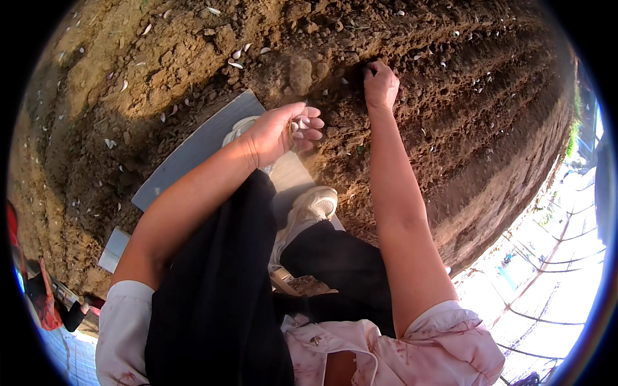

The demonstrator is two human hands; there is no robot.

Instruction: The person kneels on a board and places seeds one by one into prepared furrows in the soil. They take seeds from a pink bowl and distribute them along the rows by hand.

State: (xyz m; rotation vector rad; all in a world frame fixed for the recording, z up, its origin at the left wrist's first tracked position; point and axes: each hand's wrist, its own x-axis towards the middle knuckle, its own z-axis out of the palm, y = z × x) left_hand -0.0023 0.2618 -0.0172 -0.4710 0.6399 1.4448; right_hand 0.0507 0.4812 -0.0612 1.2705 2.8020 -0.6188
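Observation:
Palm turned up, my left hand (285, 129) cradles several pale garlic cloves (300, 123) in its curled fingers, above my shoe and the grey board. Farther out, my right hand (381, 87) reaches down to the brown soil (347, 125), fingers bent together at the side of a furrow. Its fingertips are partly hidden, so whether they pinch a clove is unclear. Close by on the soil lies a single clove (344, 81). Left of it, a few loose cloves (236, 54) rest on the lumpy ground.
Under my pale shoes (314, 201) lies a flat grey board (193, 152); a smaller board piece (114, 250) is to the left. Furrows with scattered cloves (443, 64) run along the right. Other people (50, 309) are at the lower left rim. Dirt clods (300, 75) stick up ahead.

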